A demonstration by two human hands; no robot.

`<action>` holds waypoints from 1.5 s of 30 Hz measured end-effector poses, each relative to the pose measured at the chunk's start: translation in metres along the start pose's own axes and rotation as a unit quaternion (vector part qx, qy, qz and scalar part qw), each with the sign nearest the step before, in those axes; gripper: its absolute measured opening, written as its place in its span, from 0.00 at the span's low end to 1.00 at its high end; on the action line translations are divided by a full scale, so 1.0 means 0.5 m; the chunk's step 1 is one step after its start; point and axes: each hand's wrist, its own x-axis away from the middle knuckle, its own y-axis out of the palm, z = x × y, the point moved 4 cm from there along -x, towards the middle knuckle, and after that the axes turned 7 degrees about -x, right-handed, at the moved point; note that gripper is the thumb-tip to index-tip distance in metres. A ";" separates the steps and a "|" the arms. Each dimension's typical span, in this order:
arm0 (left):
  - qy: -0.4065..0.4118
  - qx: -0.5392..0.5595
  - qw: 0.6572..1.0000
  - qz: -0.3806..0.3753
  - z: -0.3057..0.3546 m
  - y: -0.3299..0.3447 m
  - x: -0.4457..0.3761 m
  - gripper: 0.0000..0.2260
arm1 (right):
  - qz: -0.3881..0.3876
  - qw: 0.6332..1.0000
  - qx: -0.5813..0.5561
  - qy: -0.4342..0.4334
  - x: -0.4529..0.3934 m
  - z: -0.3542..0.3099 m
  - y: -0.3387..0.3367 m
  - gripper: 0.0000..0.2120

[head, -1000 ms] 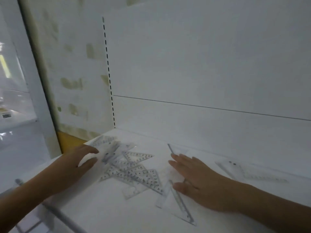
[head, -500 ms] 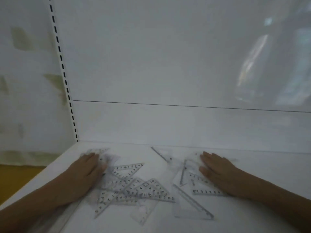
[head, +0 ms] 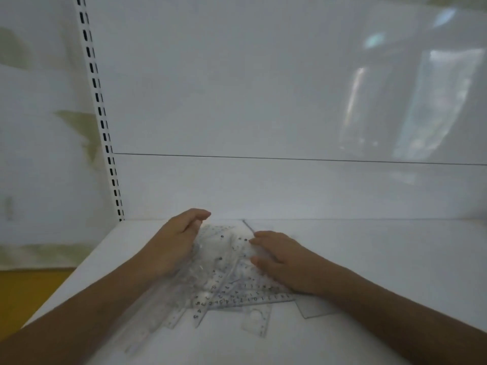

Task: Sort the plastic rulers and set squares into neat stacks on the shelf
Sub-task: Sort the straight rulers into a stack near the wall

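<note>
Left hand [head: 177,243] set on edge against the left side of the pile of clear rulers and set squares [head: 226,275], fingers fairly straight and relaxed, cupping rather than gripping; fingertips blurred near the back of the shelf. Right hand [head: 283,259] laid palm down on the right side of the same pile, fingers loosely bent and pressing on the plastic; no pinch made out, thumb partly hidden beneath the hand. Both forearms cut off by the lower edge of the view.

Pile heaped between the two hands, near the back of the white shelf [head: 382,259], pieces overlapping at mixed angles. Hard to count: transparent plastic, only printed numerals and tick marks readable along a few edges. One long scale [head: 245,300] seen running across the front of the heap, a smaller piece with a round cut-out [head: 257,318] poking out toward the viewer, another clear corner [head: 313,309] jutting out under the right wrist. Left pieces smeared by motion blur along the left forearm.

Behind, a white back panel [head: 237,88] with a faint, unreadable reflection at right. At left, a slotted upright [head: 101,119], then a blurred wall and an orange-yellow floor patch [head: 26,291].
</note>
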 end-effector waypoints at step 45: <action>-0.009 -0.066 0.994 -0.082 -0.009 0.013 0.024 0.17 | 0.150 0.882 -0.431 0.117 0.026 0.098 -0.099 0.07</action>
